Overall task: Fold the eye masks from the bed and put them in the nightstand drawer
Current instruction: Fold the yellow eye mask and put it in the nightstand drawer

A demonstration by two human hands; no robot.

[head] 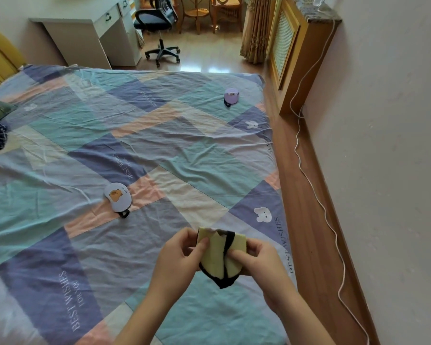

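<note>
I have the yellow eye mask [215,257] up off the bed, held between both hands above the near right part of the sheet. Its black trim runs along the lower edge and a black strap crosses its middle. My left hand [182,255] pinches the upper left edge, thumb on the front and fingers curled behind. My right hand [258,260] grips the right side, thumb pressed onto the face near the strap, fingers wrapped behind.

Further out on the bed [159,150], a white eye mask [118,199] with a bear print lies flat to my left, well apart from my hands, its black strap poking out at its lower end. A purple eye mask [231,97] sits near the far right corner, close to the mattress edge.

The sheet between these two is open. The bed's right edge runs just beside my right hand; beyond it is a strip of wooden floor [306,220] with a white cable [316,190] trailing along the wall. A desk [90,33] and an office chair [159,26] stand past the foot.
</note>
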